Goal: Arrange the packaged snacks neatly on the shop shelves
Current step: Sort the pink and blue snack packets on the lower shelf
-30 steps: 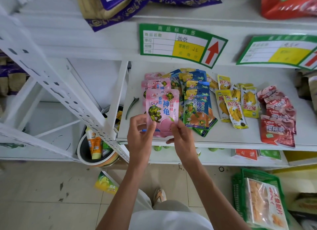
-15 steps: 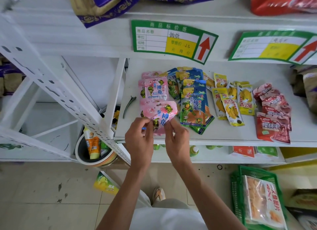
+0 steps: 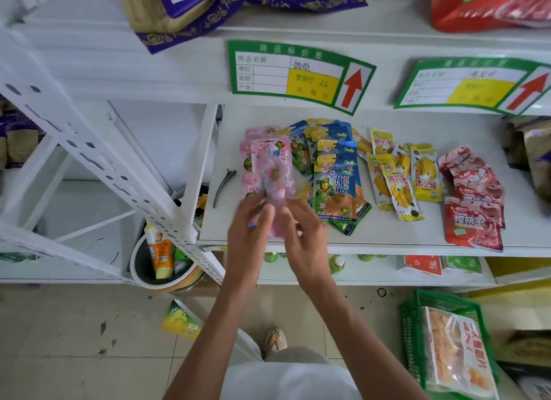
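Note:
On the white shelf [image 3: 396,234], small snack packets lie in groups: a pink stack [image 3: 257,149] at the left, blue turtle packets [image 3: 338,188], yellow mango packets [image 3: 399,185] and red cherry packets [image 3: 474,220]. A single pink packet [image 3: 275,191], blurred by motion, lies over the front of the pink stack. My left hand [image 3: 249,229] and my right hand [image 3: 305,232] pinch its near end from either side at the shelf's front edge.
A dark hair clip [image 3: 223,185] lies left of the pink stack. Green price tags [image 3: 298,71] hang above. A bucket [image 3: 140,265] with bottles stands under the slanted white strut [image 3: 98,164]. On the floor are a green basket [image 3: 417,319] and a yellow packet [image 3: 182,322].
The pink packet, held upright facing me a second ago, has been tipped down and forward onto the pink stack. Both hands have stayed at its near end.

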Demonstrator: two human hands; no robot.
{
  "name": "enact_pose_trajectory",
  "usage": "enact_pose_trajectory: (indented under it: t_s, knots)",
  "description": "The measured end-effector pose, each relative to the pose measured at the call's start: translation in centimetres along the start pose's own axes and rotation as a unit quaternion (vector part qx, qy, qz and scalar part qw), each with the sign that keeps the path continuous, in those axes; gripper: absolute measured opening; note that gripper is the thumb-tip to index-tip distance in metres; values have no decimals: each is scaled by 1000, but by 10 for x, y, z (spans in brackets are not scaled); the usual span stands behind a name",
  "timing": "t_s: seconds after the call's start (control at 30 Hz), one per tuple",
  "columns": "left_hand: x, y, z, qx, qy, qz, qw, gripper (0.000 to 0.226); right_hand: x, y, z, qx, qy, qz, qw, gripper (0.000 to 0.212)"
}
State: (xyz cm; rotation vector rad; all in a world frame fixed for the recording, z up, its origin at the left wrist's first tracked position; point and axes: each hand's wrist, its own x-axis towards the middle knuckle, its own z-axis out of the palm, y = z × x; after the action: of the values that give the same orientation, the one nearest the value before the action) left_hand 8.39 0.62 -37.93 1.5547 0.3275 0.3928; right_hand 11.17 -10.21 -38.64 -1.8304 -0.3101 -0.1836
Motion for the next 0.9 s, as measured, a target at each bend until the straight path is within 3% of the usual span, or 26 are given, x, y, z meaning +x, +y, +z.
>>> enact_pose_trajectory:
  t_s: [0.07,0.13,0.2,0.27,0.4,0.77,0.9]
  knots:
    - [-2,4,3,-61,-26,-63,996,29,1,0,3,-2,-41,-26,999,35]
    - [-2,2,-3,-92,7,-108,990,28,1,2,3,-13,-42,-29,999,32]
    - [1,-4,-13,-84,12,-134,987,30,3,7,-1,-19,-23,4,1000,20]
    - [4,-6,-21,-86,-2,-156,984,31,4,10,-5,-18,-9,53,998,23]
    - [6,-7,-26,-92,-40,-168,981,39,3,15,-10,31,-37,90,995,23]
    - [8,-10,-32,-151,-19,-174,973,45,1,14,-13,111,-8,150,982,20]
    - [10,-16,-31,-152,10,-191,970,24,0,17,-13,107,-6,149,983,20]
